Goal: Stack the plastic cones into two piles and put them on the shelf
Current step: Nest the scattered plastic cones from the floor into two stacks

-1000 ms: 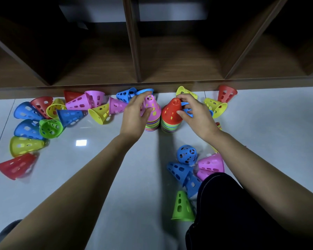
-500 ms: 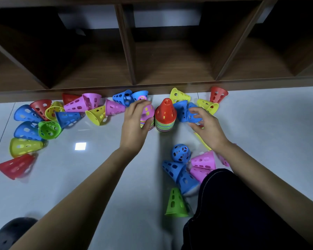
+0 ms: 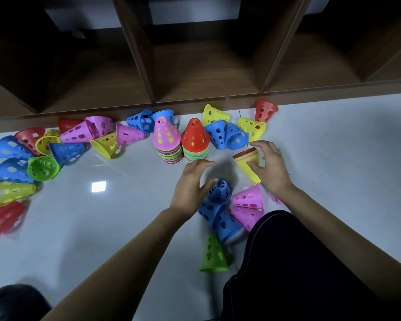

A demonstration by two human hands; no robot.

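Note:
Two upright piles of perforated plastic cones stand on the floor before the shelf: one topped pink (image 3: pixel 166 137), one topped red (image 3: pixel 195 137). My left hand (image 3: pixel 190 186) hovers open just in front of the red-topped pile, its thumb beside a blue cone (image 3: pixel 220 191). My right hand (image 3: pixel 272 167) is spread open over a short nested stack with a yellow outer cone (image 3: pixel 248 163) lying on its side; its fingers touch that stack without closing on it. Loose cones lie all around.
The wooden shelf (image 3: pixel 204 66) with open cubbies runs across the back. Many loose cones lie at the left (image 3: pixel 42 167), behind the piles (image 3: pixel 218 135), and by my knee: pink (image 3: pixel 248 200), blue (image 3: pixel 225 224), green (image 3: pixel 213 253). My dark trouser leg (image 3: pixel 299 262) fills the lower right.
Both hands have drawn back from the two piles toward me. The left hand let go of the pink-topped pile; the right hand moved down onto the lying nested stack.

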